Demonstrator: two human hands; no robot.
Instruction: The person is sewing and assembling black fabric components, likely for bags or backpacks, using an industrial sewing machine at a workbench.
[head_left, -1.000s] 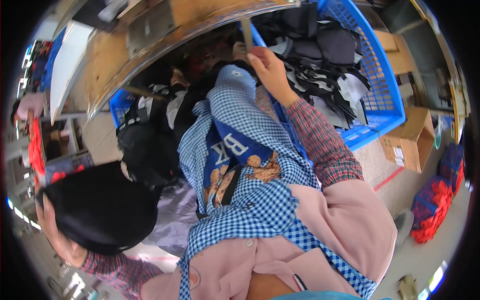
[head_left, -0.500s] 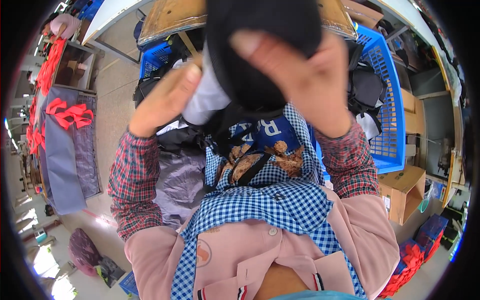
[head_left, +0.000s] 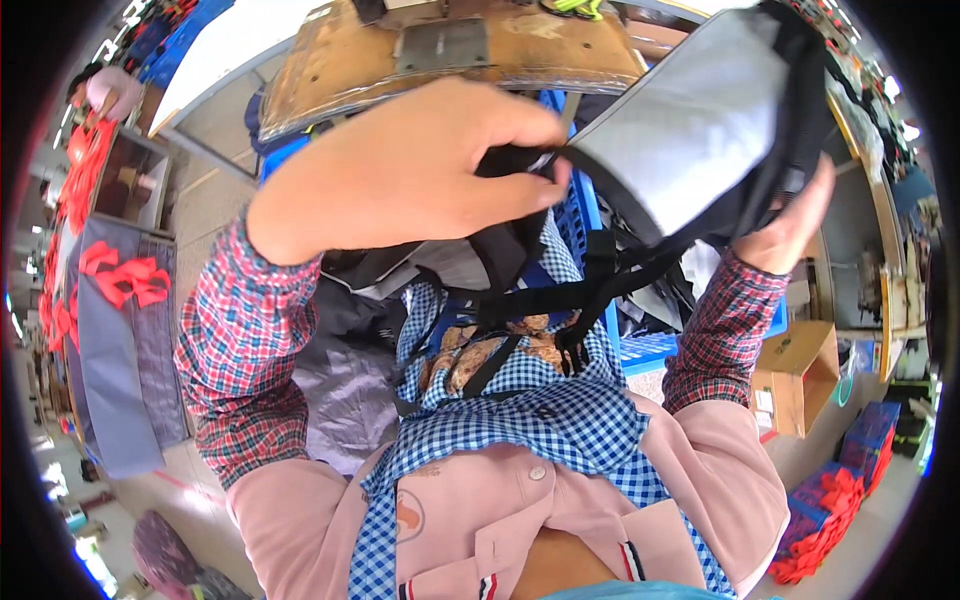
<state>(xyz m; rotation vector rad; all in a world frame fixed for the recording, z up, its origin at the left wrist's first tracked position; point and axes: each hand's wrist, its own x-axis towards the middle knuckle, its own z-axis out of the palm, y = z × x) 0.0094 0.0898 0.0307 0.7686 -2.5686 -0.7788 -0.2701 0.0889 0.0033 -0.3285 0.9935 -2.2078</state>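
A grey and black bag [head_left: 700, 115] with dangling black straps is held up in front of me, to the right of centre. My left hand [head_left: 400, 170] pinches the bag's black edge between thumb and fingers. At the bag's right side, my right hand [head_left: 790, 225] grips it from beneath, its fingers partly hidden behind the fabric. Black straps [head_left: 545, 300] hang from the bag across my blue checked apron [head_left: 520, 400]. Below my left hand lies more grey and black bag material [head_left: 450, 262].
Beyond my hands is a wooden worktable [head_left: 340, 65] with a metal plate. A blue plastic crate [head_left: 648, 350] stands at the right, partly covered by the bag. An open cardboard box [head_left: 795, 375] sits farther right. Red strips [head_left: 125, 275] lie on grey cloth [head_left: 115, 370] at left.
The bag has moved right and turned, now showing its grey panel instead of its black side. My right hand has shifted right and down; my left has moved toward the centre.
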